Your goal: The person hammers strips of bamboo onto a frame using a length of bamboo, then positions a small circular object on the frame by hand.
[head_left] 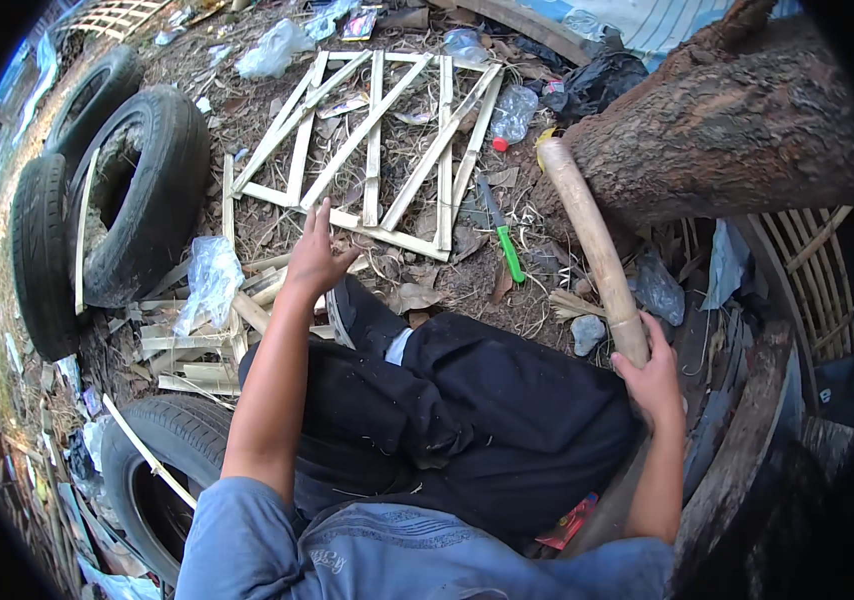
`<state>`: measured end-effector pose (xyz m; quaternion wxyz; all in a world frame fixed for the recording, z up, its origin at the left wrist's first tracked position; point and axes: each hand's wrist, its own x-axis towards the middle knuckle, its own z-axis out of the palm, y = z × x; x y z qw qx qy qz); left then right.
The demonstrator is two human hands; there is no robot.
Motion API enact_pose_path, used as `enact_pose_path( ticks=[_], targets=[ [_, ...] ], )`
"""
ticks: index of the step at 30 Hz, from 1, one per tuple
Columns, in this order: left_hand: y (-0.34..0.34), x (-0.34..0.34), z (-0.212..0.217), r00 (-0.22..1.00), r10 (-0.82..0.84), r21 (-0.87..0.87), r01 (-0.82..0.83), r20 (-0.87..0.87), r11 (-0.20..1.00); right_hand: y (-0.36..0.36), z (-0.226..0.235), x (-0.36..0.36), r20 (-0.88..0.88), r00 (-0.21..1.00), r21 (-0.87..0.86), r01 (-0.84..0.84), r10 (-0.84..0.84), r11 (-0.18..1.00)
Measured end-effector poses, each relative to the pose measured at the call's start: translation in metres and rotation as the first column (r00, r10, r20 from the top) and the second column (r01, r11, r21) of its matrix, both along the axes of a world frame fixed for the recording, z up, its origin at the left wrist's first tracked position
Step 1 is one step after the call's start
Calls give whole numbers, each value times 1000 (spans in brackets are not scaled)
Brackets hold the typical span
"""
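My right hand [652, 375] grips the near end of a long bamboo pole [592, 240] that runs up toward the tree trunk [737, 130]. My left hand [315, 255] reaches forward with fingers spread, holding nothing, just short of the near edge of a flat lattice frame of split bamboo strips [377, 140] lying on the ground. Below that hand lies a heap of short cut bamboo pieces [197, 345]. My legs in dark trousers [467, 410] fill the middle, with a dark shoe [362, 315] beside the left wrist.
A green-handled knife [502, 235] lies on the dirt between the frame and the pole. Old tyres [137, 190] stand at the left, another tyre [162, 465] lower left. Plastic bags [209, 280], a bottle [512, 112] and litter are scattered about. Woven bamboo work [807, 270] sits at the right.
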<state>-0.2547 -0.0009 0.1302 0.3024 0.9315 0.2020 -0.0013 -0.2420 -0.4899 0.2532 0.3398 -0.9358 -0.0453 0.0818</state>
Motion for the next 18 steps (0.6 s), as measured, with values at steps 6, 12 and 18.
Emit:
enact_pose_path(
  ticks=[6,12,18],
  targets=[
    [-58,-132,71,988,-27,217,-7,151,976,-38,-49,37,-125,983,-443,-175,132,879],
    [-50,-236,51,969,-38,348,-51,244,936,-54,-125,55,-222,955,-363,-267,195,893],
    [-58,-211,51,936,-30,311,-86,350,947,-73,-149,56,-408,906,-555,-342,110,759]
  ],
)
